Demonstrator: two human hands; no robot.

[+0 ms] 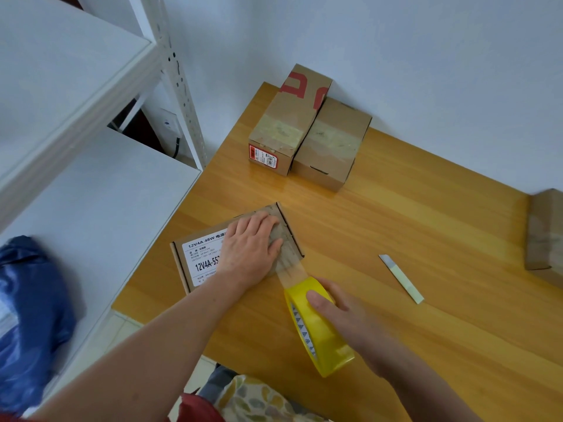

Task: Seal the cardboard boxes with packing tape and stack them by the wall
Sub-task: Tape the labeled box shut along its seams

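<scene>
Right now the box (201, 257), flat with a white printed label, lies on the table (396, 233) near its front left corner. The left hand (249, 248) lies flat on the lid with straight fingers. It presses the right end, where a strip (291, 269) of clear tape is stuck down, and it covers part of the label. The strip runs taut off the box's near right corner to the roll (320, 330), which is held on edge over the table's front, close to the box but not touching it. The right hand (350, 321) grips the roll, thumb across its yellow face and fingers curled behind it. The box thus lies beyond and left of this grip, joined to it only by the strip. A slim cutter (400, 278) lies flat on the table's middle, right of the roll and apart from both hands. Two sealed boxes (332, 141) stand side by side, touching, at the table's far left corner against the wall (396, 56), with tape across their tops. Another carton (545, 229) sits at the table's right edge, cut off by the frame. A white shelf (91, 193) stands just left of the table, with a blue bag (27, 315) on it.
</scene>
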